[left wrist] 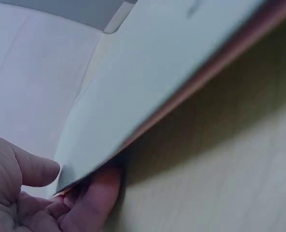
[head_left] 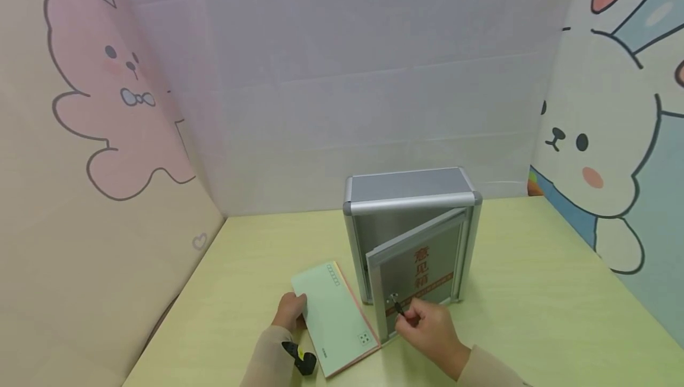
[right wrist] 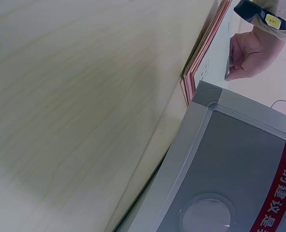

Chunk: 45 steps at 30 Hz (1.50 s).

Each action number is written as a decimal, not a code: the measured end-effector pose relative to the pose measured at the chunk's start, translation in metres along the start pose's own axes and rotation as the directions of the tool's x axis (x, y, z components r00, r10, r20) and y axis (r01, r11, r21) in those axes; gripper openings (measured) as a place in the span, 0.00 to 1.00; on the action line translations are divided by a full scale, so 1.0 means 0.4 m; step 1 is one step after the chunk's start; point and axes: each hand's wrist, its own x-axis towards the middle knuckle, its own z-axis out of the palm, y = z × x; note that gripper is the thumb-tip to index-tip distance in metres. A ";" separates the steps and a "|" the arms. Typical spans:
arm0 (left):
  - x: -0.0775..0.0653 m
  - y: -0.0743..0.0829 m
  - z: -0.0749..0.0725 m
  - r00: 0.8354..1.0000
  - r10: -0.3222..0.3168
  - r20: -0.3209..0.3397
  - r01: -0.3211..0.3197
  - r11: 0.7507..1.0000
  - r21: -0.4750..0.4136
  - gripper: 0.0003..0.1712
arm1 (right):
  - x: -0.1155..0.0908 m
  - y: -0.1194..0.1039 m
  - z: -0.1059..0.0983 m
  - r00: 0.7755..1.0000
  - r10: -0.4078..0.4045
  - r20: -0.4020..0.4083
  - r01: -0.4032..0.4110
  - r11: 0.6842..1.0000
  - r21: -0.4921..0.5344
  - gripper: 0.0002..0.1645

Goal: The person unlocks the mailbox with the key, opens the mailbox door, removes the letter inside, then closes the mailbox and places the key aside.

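A grey metal suggestion box (head_left: 408, 186) with silver edging stands upright, its front door (head_left: 441, 254) swung partly outward. Red lettering and a red strip run across that door. My right hand (head_left: 429, 329) pinches the dark head of a key (head_left: 399, 308) at the door's lock. To the left, my left hand (head_left: 289, 310) grips the left edge of a stack of envelopes (head_left: 335, 316), a pale green one on top. In the left wrist view, the thumb (left wrist: 38, 170) lies on the upper side and fingers (left wrist: 97, 200) reach underneath. Reddish envelope edges (right wrist: 208, 50) show below in the right wrist view.
A light wood-patterned table (head_left: 540, 298) bears the box and envelopes. Behind it hangs a pale wall sheet (head_left: 342, 90), with rabbit-printed sheets on both sides. A dark band (head_left: 301, 358) sits around the left wrist. The envelopes' lower right corner lies close to the door's bottom edge.
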 end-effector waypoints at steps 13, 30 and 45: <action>0.003 0.003 -0.046 0.999 0.005 -0.050 0.001 0.994 0.110 0.06 | 0.007 -0.001 0.000 1.000 -0.018 -0.005 0.018 1.000 0.003 0.15; -0.070 0.173 0.036 0.804 0.595 0.006 -0.584 0.787 0.198 0.11 | 0.007 -0.001 0.002 1.000 -0.021 -0.009 0.021 1.000 0.015 0.16; -0.062 0.200 0.089 0.657 0.715 0.240 -0.753 0.636 0.165 0.12 | 0.006 0.007 0.007 1.000 -0.018 0.010 0.018 0.999 0.037 0.16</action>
